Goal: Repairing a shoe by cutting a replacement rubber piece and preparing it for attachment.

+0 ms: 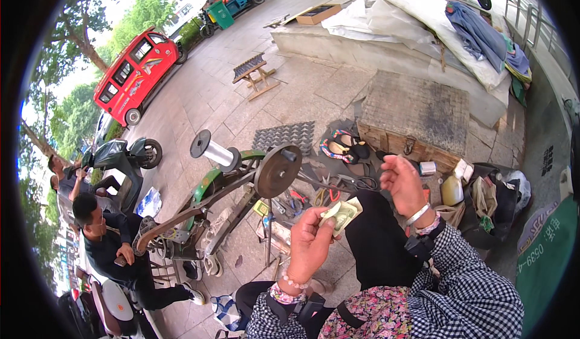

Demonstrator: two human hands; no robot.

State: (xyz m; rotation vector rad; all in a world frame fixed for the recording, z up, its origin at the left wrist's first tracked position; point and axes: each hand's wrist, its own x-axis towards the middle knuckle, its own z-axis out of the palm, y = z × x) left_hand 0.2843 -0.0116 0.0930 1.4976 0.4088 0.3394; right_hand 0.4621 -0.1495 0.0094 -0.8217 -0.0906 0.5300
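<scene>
In my left hand (311,242) is a small fold of greenish banknotes (344,213), pinched between thumb and fingers above my lap. My right hand (402,185) is raised to the right of the notes, apart from them, its fingers loosely bent and spaced with nothing seen in them. Ahead and left of my hands stands a green hand-cranked sewing machine (208,185) with a dark round wheel (278,171) and a spool of pale thread (219,153). Pliers (296,200) and scissors (329,188) lie on the ground just beyond my left hand.
A wooden chest (414,112) stands ahead right, with patterned shoes (338,146) beside it. A yellowish jug (452,191) and bags are at right. At left a person (106,242) sits holding a phone; a scooter (124,170) and red van (140,73) stand behind. A folding stool (254,73) is farther off.
</scene>
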